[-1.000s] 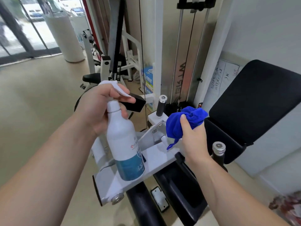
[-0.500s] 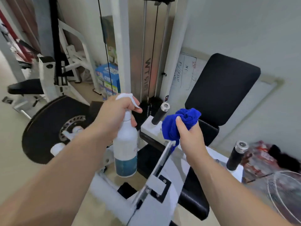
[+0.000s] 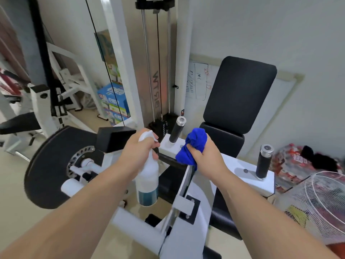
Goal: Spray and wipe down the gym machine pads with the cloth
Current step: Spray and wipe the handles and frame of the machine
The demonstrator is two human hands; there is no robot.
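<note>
My left hand [image 3: 139,153] grips the neck and trigger of a white spray bottle [image 3: 147,181] with blue liquid at its base, held upright over the machine's frame. My right hand [image 3: 206,157] holds a bunched blue cloth [image 3: 194,144] just right of the bottle. Beyond both hands stands the black back pad [image 3: 239,94], tilted against the wall, with the black seat pad [image 3: 226,139] below it. Another black pad [image 3: 224,214] lies under my right forearm, mostly hidden.
Two black-gripped handles [image 3: 177,129] [image 3: 263,161] rise from the white frame [image 3: 248,171]. A weight stack with cables [image 3: 158,71] stands behind. A large black disc [image 3: 54,165] sits left, a blue box [image 3: 113,103] by the wall, and a wire fan guard [image 3: 324,204] at right.
The view has swung right and closer to the seat, bringing the back pad toward centre. Both hands kept their grips; the bottle and cloth sit lower and nearer together.
</note>
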